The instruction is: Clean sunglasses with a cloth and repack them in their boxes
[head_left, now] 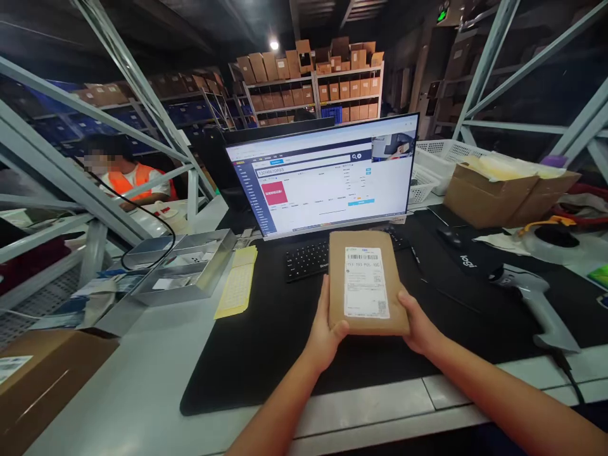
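Note:
A brown cardboard parcel (337, 285) with a white shipping label (365, 282) is held up over the black desk mat (266, 354), label side towards me. My left hand (325, 329) grips its left edge and lower corner, thumb on the front. On the right edge my right hand (418, 323) is closed round the side, and the fingers behind the parcel are hidden. Behind the parcel lies a black keyboard (306, 259), partly covered by it. A lit monitor (323, 183) stands beyond, showing a page with a number in a search bar.
A grey barcode scanner (536, 304) and black mouse (449, 238) lie to the right, near an open cardboard box (484, 196). Yellow sheets (237, 282) and a grey divided tray (190, 269) sit left. A person in an orange vest (135, 180) sits beyond the metal frame.

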Motion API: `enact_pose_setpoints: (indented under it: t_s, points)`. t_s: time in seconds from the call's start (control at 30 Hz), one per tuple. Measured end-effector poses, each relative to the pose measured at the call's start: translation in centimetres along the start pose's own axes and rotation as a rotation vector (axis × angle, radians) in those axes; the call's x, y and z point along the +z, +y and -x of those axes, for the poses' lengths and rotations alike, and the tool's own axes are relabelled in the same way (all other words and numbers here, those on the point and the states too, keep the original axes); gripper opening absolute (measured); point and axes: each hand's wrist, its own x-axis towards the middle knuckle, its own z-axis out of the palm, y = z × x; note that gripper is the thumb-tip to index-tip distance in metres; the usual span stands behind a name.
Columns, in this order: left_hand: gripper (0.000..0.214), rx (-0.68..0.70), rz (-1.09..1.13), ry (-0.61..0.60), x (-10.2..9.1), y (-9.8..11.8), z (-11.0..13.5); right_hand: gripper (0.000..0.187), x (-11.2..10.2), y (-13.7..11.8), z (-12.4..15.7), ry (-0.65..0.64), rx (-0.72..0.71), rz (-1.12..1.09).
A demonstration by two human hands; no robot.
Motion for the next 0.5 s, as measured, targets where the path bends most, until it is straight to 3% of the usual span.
enact_pose_setpoints:
  t_s: [0.1, 0.27, 0.37, 0.5]
  points:
    - [0.081, 0.073, -0.076, -0.006, -0.3, -0.7, -0.6, 0.082, -0.1, 0.6, -0.4, -0.054, 0.013, -0.006]
    - [0.053, 0.024, 0.131, 0.278, 0.0, -0.4, -1.4, 0.080, -0.8, 1.9, -0.7, -0.200, 0.011, 0.039]
    - [0.037, -0.048, 0.235, 0.459, 0.8, 1.4, -1.7, 0.080, -0.9, 2.1, -0.5, -0.217, -0.037, 0.123]
    - [0.030, -0.011, 0.257, 0.526, 1.2, 5.9, -1.5, 0.087, -0.9, 1.5, -0.7, -0.108, -0.193, 0.301]
